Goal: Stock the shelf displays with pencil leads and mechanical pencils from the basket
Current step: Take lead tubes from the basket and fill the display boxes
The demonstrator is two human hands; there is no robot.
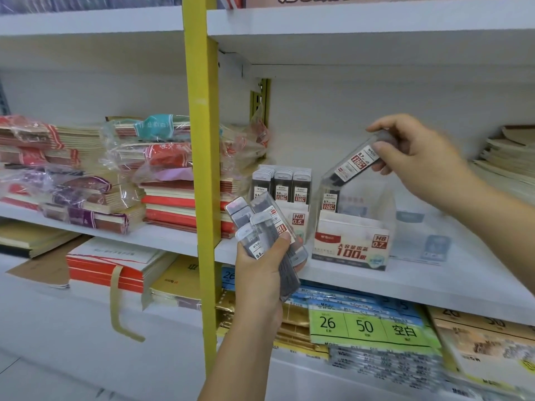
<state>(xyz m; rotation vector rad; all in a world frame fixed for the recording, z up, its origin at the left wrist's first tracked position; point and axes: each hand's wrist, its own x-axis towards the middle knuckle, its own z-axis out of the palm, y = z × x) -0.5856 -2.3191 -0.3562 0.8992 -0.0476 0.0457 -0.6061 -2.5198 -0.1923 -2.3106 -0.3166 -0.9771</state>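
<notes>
Nearest to the camera, the left hand (262, 264) has its grip closed round a fanned bundle of clear plastic lead cases with dark leads inside (269, 227). One label in the bundle reads 0.5. The bundle is held in front of the white shelf board (376, 282).

Further in, the right hand (417, 163) pinches a single clear lead case marked 0.7 (351, 164) by its upper end. This case is tilted, and its lower end is just above the white display box printed HB 0.7 (351, 247), which looks nearly empty. To the left stands the well-filled HB 0.5 display box (292, 198). The basket is not in view.

The tilted case could catch on the clear wall of the box or knock over the lone standing case (328, 199). The fanned bundle may also slip, because the grip holds only its lower part.
</notes>
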